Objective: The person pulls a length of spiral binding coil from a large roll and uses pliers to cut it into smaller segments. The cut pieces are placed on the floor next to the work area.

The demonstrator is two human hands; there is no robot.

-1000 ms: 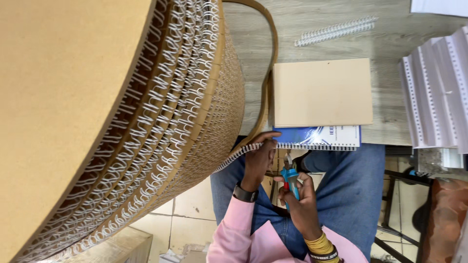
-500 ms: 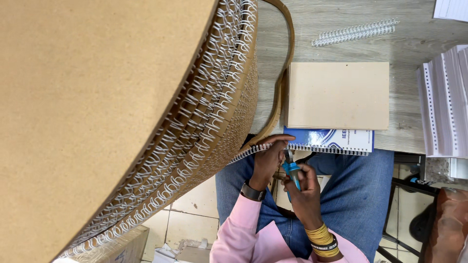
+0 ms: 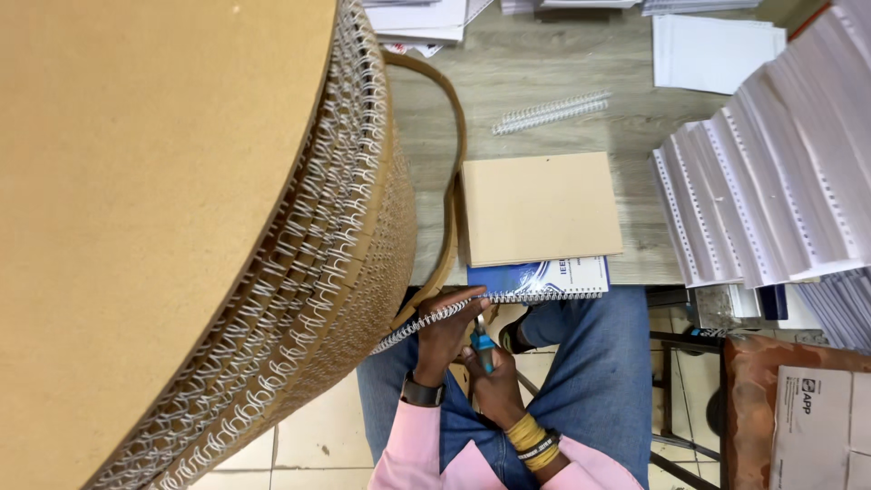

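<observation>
My left hand (image 3: 445,338) pinches the white wire spiral binding (image 3: 426,322) along the near edge of a blue-and-white covered notebook (image 3: 544,277) lying flat at the table's near edge. My right hand (image 3: 494,386) grips small blue-handled pliers (image 3: 482,343), tips at the wire.

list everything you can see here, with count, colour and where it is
wire coil reel: one, brown cardboard with white wire loops, fills the left
loose wire strand: one, white, running from the reel to the hands
notebook: one, blue and white cover, at the table edge
card board: one, tan, on the table above the notebook
loose binding coil: one, white, on the table further back
punched paper stacks: several, white, fanned on the right
table: one, grey wood
cutters: one, blue handles, in the right hand
left hand: holds the wire strand
right hand: grips the cutters
</observation>
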